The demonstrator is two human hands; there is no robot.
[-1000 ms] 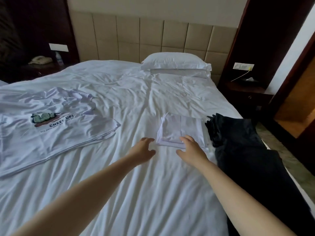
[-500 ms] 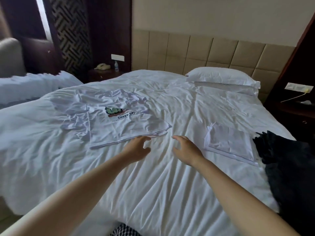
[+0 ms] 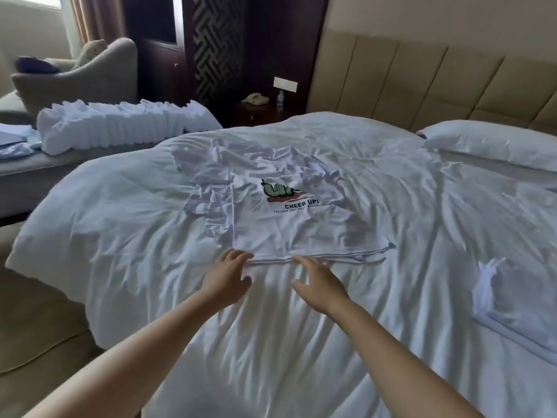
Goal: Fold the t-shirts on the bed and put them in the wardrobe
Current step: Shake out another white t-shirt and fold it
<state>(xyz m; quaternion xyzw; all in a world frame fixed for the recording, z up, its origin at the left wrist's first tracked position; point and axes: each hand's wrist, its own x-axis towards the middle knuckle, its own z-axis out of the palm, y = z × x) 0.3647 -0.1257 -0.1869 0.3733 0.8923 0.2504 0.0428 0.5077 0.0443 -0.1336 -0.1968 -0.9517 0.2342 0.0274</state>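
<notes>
Head view: a white printed t-shirt (image 3: 295, 224) is spread mid-bed (image 3: 135, 236), with a folded t-shirt (image 3: 512, 303) at the near right. The left hand (image 3: 229, 274) and right hand (image 3: 319, 282), fingers spread and empty, are held at its near hem. The hem should be pinched wider apart, crumpled sleeves smoothed first.

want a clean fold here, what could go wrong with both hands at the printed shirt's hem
Several hems lie stacked at the near edge of the printed t-shirt, so the left hand and right hand might lift more than one layer. The bunched fabric along its side could get folded in creased.
</notes>
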